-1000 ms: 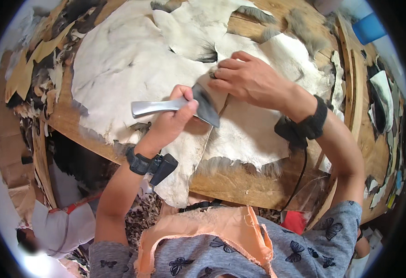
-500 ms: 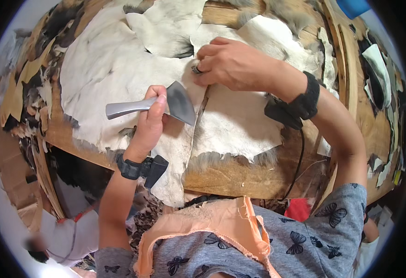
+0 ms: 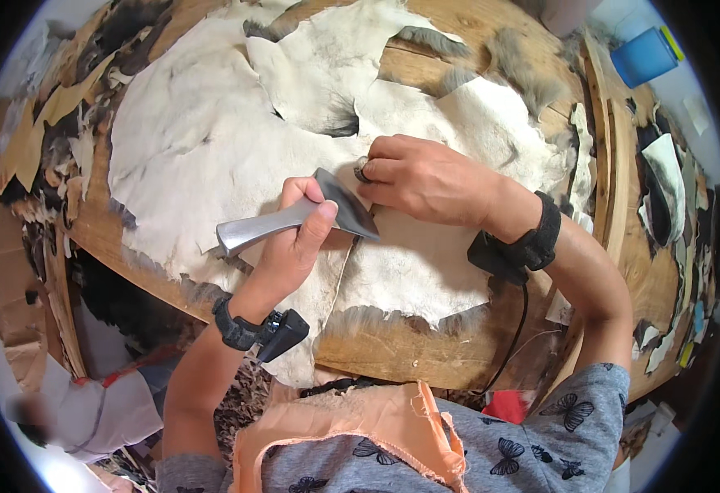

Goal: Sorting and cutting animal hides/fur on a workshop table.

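In my left hand (image 3: 298,238) is a grey metal knife (image 3: 273,223) with a flat handle and a wide, flared blade. My thumb lies on the handle near the blade, whose edge faces right over the hide. A pale, fur-backed pelt (image 3: 187,156), skin side up, covers most of the board. My right hand (image 3: 417,181), wearing a dark-stoned ring, is closed low over the pelt just right of the blade; its fingertips are hidden, so what they hold cannot be made out. A cut or seam line runs down the skin below the blade toward the front edge.
The wooden board (image 3: 393,361) shows along the front. Dark fur scraps (image 3: 56,156) lie at the left, and grey fur tufts (image 3: 528,70) at the back. Wooden strips (image 3: 618,164) run along the right. A blue container (image 3: 645,57) stands far right. A co-worker's pale sleeve (image 3: 113,411) shows lower left.
The view has shifted, so the board sits lower and the blue container shows more. Both hands have stayed close together over the pelt; the blade has come nearer the right hand's fingers.
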